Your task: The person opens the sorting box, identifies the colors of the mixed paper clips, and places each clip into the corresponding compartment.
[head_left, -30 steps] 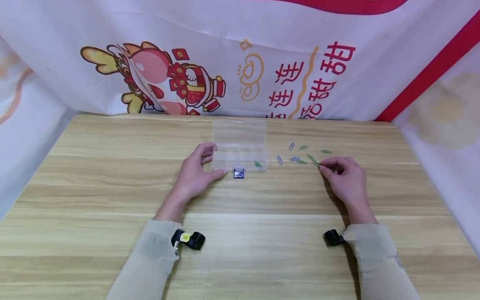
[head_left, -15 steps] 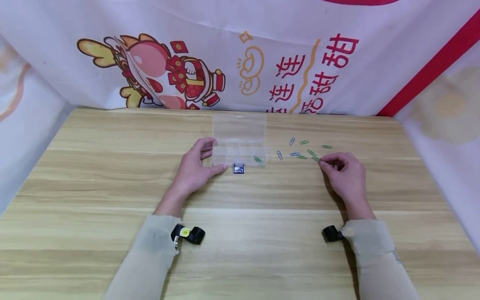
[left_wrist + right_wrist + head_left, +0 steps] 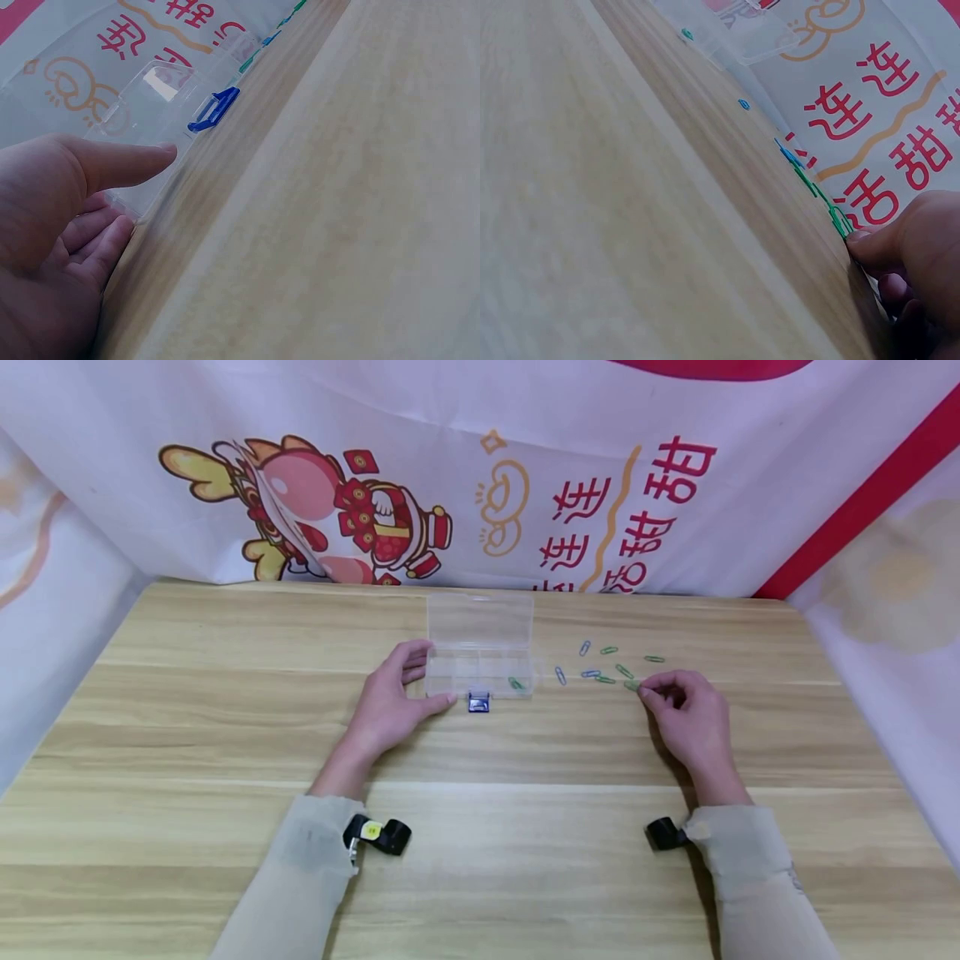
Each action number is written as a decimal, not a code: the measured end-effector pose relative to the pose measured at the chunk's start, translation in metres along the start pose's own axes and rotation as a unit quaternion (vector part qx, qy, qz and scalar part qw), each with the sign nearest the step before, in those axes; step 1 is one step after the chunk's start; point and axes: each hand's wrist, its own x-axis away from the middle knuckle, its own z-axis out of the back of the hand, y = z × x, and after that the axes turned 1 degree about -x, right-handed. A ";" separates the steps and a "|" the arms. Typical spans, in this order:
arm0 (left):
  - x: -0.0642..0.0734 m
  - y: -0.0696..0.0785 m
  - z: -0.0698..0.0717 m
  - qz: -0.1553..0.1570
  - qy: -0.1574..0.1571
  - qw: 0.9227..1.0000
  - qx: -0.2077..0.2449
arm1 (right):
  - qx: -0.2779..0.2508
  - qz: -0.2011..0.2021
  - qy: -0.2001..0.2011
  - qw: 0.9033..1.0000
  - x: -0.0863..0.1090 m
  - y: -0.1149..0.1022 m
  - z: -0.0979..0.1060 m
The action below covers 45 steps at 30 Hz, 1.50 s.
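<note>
A clear plastic compartment box (image 3: 467,672) lies with its lid (image 3: 480,620) raised at the back and a blue latch (image 3: 478,702) at the front. My left hand (image 3: 386,697) holds its left end, thumb along the front edge and fingers at the left side. Green paper clips (image 3: 514,683) sit in its front right compartment. Over on the right, my right hand (image 3: 688,714) pinches a green paper clip (image 3: 632,686) between thumb and index finger, low at the tabletop. In the right wrist view its thumb tip meets the green clip (image 3: 840,223).
Several loose paper clips lie between box and right hand, such as a blue clip (image 3: 560,676), another blue clip (image 3: 585,648) and a green clip (image 3: 654,659). The wooden table (image 3: 480,860) ends at a printed white cloth (image 3: 465,410) behind the box.
</note>
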 end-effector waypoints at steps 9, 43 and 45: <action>0.000 0.000 0.000 -0.008 0.000 1.000 -0.001 | -0.017 -0.015 0.000 1.000 0.000 -0.001 -0.001; 0.001 0.000 -0.001 0.004 0.001 1.000 0.001 | -0.189 0.001 -0.091 0.978 0.015 -0.091 -0.073; 0.001 0.000 -0.001 0.002 0.002 1.000 0.000 | -0.188 0.001 -0.093 0.978 0.014 -0.091 -0.073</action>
